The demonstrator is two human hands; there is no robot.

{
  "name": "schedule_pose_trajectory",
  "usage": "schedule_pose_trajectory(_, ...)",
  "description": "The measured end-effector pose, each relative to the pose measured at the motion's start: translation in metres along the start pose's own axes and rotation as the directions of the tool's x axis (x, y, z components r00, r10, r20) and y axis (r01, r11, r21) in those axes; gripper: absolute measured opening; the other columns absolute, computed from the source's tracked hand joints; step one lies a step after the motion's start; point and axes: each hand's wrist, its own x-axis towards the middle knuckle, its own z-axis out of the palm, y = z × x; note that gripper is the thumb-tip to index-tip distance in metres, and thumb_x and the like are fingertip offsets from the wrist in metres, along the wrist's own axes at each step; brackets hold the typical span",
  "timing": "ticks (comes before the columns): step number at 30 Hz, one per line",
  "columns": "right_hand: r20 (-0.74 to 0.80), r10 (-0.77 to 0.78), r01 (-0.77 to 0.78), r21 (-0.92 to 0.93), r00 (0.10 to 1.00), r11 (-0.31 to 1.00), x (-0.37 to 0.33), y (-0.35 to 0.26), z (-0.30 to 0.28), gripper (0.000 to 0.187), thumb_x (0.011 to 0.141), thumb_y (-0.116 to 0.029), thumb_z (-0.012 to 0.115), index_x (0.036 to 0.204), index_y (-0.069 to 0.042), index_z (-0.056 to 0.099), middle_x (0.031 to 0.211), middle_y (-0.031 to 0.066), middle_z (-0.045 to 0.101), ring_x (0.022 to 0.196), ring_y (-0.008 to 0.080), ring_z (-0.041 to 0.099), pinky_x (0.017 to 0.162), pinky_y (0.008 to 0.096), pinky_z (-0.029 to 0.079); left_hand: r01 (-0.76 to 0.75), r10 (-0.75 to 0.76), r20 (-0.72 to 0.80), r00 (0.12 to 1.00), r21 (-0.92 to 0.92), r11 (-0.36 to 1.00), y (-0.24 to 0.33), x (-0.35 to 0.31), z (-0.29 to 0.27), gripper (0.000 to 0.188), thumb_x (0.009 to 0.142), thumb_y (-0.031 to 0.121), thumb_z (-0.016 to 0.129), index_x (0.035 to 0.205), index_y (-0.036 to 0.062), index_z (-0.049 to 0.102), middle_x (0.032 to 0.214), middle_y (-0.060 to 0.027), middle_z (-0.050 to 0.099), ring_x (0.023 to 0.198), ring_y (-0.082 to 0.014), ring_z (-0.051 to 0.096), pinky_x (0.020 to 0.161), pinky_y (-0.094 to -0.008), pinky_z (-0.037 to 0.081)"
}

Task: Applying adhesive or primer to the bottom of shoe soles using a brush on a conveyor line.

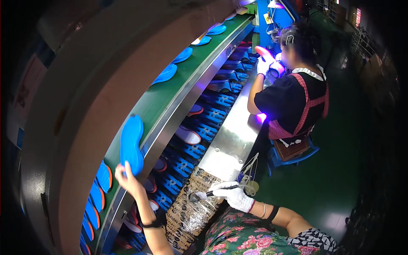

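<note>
My left hand (128, 182), bare, pinches the near end of a blue insole (131, 142) over the green conveyor belt (146, 111). In a white knitted glove, my right hand (236, 195) is closed round the black handle of a brush (216, 192). The brush's dark round head is just over or on the worn, taped ledge (193, 212); I cannot tell if it touches. Several blue insoles with orange edges (97, 196) lie on the belt just left of my left hand.
Below the belt runs a lower line with blue holders (180, 166) and shoe soles (188, 135). A co-worker (297, 93) sits farther along, holding a sole (264, 52) under purple light. A thick curved beam (91, 106) arches at left. A wire stand (248, 172) is beside my right hand.
</note>
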Motion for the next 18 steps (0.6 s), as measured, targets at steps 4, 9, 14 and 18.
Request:
schedule_pose_trajectory(4,-0.009,0.033,-0.034,-0.023,0.999,0.999,-0.004,-0.034,0.022,0.021,0.090,-0.001,0.069,0.110,0.004,0.074,0.099,0.0068,0.075,0.083,0.0097,0.064,0.074,0.0228,0.051,0.226,-0.212,0.086,0.974,-0.218,0.949,0.037,-0.089,-0.049,0.071,0.081,-0.008,0.068,0.145,0.0053,0.041,0.136,-0.0137,0.050,0.127,-0.0260,0.052,0.114,-0.0410,0.037)
schedule_pose_trajectory(9,0.205,-0.133,0.203,-0.372,0.970,0.906,0.001,-0.061,0.047,0.024,0.096,-0.003,0.064,0.118,0.002,0.072,0.113,0.0081,0.073,0.095,0.0134,0.066,0.085,0.0275,0.053,0.761,-0.613,0.453,0.647,-0.427,0.488,-0.016,-0.133,-0.070,0.068,0.079,0.005,0.071,0.142,-0.0004,0.046,0.121,-0.0155,0.064,0.107,-0.0281,0.066,0.098,-0.0410,0.052)
schedule_pose_trajectory(14,0.276,-0.096,0.188,-0.329,0.956,0.925,0.021,-0.085,0.095,0.024,0.094,0.000,0.065,0.117,0.002,0.071,0.118,0.0120,0.072,0.111,0.0188,0.067,0.098,0.0315,0.053,0.876,-0.542,0.704,0.459,-0.460,0.144,0.000,-0.175,-0.059,0.072,0.076,0.016,0.072,0.140,-0.0028,0.047,0.122,-0.0213,0.066,0.108,-0.0375,0.068,0.098,-0.0503,0.056)
schedule_pose_trajectory(18,0.354,-0.139,0.257,-0.314,0.925,0.914,0.035,-0.084,0.113,0.024,0.090,0.003,0.071,0.114,0.000,0.073,0.113,0.0109,0.071,0.104,0.0182,0.069,0.092,0.0321,0.056,0.861,-0.344,0.803,0.487,-0.506,0.036,0.046,-0.197,-0.056,0.111,0.069,0.037,0.087,0.155,0.0024,0.027,0.149,-0.0241,0.046,0.129,-0.0453,0.055,0.106,-0.0599,0.049)
